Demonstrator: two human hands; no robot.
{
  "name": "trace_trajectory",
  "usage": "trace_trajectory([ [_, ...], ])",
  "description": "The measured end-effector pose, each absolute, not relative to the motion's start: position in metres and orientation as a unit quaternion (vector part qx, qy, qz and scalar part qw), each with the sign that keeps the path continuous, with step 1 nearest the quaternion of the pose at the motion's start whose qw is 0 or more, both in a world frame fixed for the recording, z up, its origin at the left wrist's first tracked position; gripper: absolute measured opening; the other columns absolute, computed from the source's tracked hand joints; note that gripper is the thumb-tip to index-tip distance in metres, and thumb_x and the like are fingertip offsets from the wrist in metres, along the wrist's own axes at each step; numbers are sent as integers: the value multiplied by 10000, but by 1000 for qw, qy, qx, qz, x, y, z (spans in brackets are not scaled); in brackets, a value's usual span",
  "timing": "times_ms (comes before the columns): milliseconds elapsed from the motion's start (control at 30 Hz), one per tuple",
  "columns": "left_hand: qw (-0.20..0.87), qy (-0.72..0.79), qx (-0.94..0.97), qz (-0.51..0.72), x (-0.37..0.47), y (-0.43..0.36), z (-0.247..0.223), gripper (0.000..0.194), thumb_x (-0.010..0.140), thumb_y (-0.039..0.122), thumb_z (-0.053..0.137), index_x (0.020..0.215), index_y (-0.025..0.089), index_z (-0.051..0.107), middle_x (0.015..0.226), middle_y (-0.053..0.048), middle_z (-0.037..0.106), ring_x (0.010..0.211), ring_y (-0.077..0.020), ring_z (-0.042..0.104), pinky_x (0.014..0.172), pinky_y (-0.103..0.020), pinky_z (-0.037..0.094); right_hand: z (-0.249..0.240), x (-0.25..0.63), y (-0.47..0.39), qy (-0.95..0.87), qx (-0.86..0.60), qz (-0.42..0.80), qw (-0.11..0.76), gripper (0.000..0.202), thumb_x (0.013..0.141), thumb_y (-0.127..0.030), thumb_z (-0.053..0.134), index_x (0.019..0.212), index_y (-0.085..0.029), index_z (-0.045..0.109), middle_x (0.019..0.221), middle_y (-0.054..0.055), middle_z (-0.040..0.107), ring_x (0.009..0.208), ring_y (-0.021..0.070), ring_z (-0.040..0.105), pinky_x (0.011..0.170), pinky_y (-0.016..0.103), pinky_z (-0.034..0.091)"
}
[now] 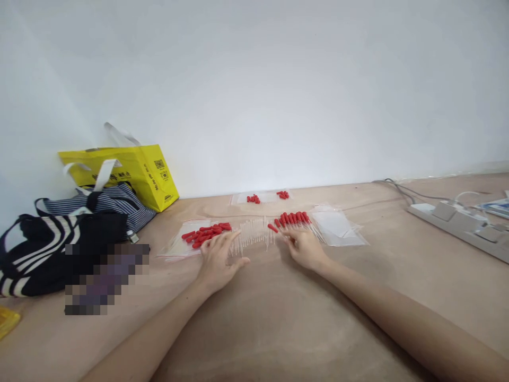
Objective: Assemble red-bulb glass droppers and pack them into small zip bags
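Observation:
My right hand (306, 248) pinches a clear dropper whose red rubber bulb (272, 228) tilts up to the left. Just beyond that hand lies a row of droppers with red bulbs (294, 218), their clear tubes pointing towards me. My left hand (220, 255) is open, thumb spread, between a heap of loose red bulbs (204, 233) and a row of bare clear tubes (254, 231). Those bulbs rest on a clear plastic bag (175, 246). The left fingertips reach the near end of the tubes; whether they touch them I cannot tell.
Further back, small red bulbs (253, 199) lie on another clear bag. More plastic bags (338, 228) lie right of the droppers. At left stand a yellow bag (159, 180) and a black striped bag (79, 244). A power strip (457, 228) with plugs and cables lies at right.

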State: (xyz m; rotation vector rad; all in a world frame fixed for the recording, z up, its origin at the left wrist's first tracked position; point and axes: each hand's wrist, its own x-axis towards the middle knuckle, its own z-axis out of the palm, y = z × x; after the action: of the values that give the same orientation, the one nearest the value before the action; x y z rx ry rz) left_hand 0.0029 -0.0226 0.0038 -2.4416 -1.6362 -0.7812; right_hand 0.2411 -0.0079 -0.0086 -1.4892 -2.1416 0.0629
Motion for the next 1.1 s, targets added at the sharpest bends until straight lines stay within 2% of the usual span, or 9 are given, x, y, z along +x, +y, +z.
trace_trajectory([
  [67, 57, -593, -763, -249, -6, -15, 3, 434, 712, 379, 556, 1116, 248, 469, 1132, -63, 536, 1048, -252, 438, 868, -414, 251, -10, 235, 4, -745, -615, 9, 259, 251, 802, -191, 397, 968, -181, 584, 847, 53, 640, 801, 172, 554, 673, 262, 322],
  [200, 71, -656, -712, -239, -18, -4, 1, 273, 716, 341, 549, 962, 223, 550, 1013, -60, 570, 982, -252, 470, 818, -403, 288, -11, 218, 22, -685, -689, -10, 235, 235, 779, -189, 409, 956, -151, 559, 820, 88, 646, 797, 205, 571, 697, 303, 303],
  [500, 58, -683, -697, -211, -22, -2, 5, 140, 722, 334, 531, 807, 243, 596, 917, -27, 603, 943, -243, 484, 776, -401, 280, -11, 210, 32, -669, -715, -13, 205, 192, 765, -204, 402, 841, -170, 575, 837, 74, 647, 824, 198, 564, 741, 333, 262],
  [633, 68, -689, -690, -209, -22, 0, 3, 144, 722, 354, 522, 776, 237, 586, 885, -19, 617, 911, -241, 497, 753, -397, 278, -9, 205, 32, -675, -710, -7, 202, 241, 787, -281, 387, 843, -183, 600, 902, 73, 635, 863, 200, 552, 766, 344, 248],
  [733, 85, -698, -677, -217, -22, 1, 3, 189, 714, 393, 520, 779, 223, 569, 857, -27, 617, 877, -238, 505, 751, -397, 277, -6, 198, 34, -669, -719, 3, 191, 265, 764, -327, 421, 799, -160, 623, 870, 100, 638, 830, 221, 560, 770, 364, 245],
  [967, 140, -710, -658, -209, -23, 5, 2, 252, 732, 434, 482, 825, 225, 588, 900, -54, 600, 921, -254, 480, 775, -406, 269, -3, 188, 44, -650, -741, 25, 167, 257, 733, -291, 450, 762, -125, 645, 817, 140, 645, 780, 235, 577, 796, 392, 229],
  [1100, 157, -713, -656, -192, -22, 9, 1, 270, 730, 450, 479, 779, 214, 601, 895, -65, 595, 910, -258, 479, 769, -411, 273, -3, 187, 45, -651, -739, 28, 172, 247, 724, -291, 459, 737, -129, 645, 791, 140, 648, 768, 240, 583, 796, 403, 228],
])
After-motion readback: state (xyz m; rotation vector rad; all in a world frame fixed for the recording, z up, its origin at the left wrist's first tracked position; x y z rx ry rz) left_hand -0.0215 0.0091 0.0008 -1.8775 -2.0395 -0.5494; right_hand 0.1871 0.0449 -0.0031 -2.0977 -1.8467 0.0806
